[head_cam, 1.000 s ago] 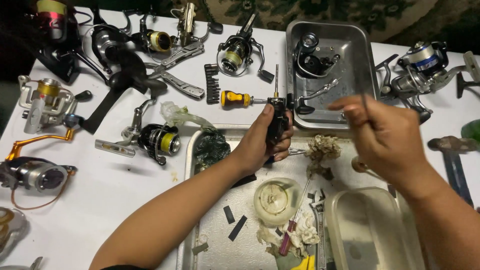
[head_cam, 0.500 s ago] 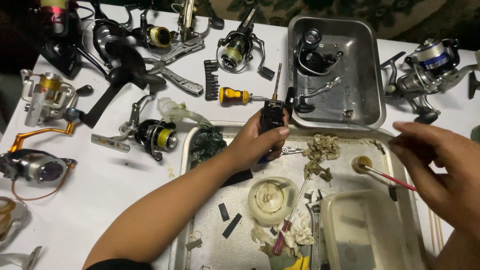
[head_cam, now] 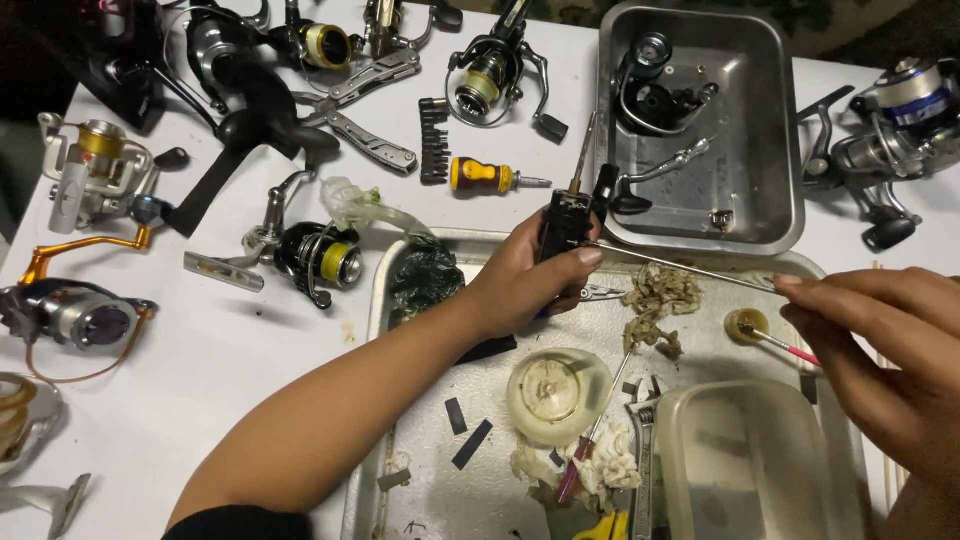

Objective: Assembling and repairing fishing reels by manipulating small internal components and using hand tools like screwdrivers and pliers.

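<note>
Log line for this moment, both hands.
left hand: grips black reel body over steel tray | right hand: holds thin rod, pink-handled brush in grease pot

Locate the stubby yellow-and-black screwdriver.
Head view, upper middle: the stubby yellow-and-black screwdriver lies on the white table, between the black bit strip and the left hand.

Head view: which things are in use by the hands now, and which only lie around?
In use:
- left hand grips black reel body
- right hand holds thin metal rod and pink-handled brush

Lying about:
- yellow screwdriver
- multi-tool pliers
- bit strip
- steel pan
</note>
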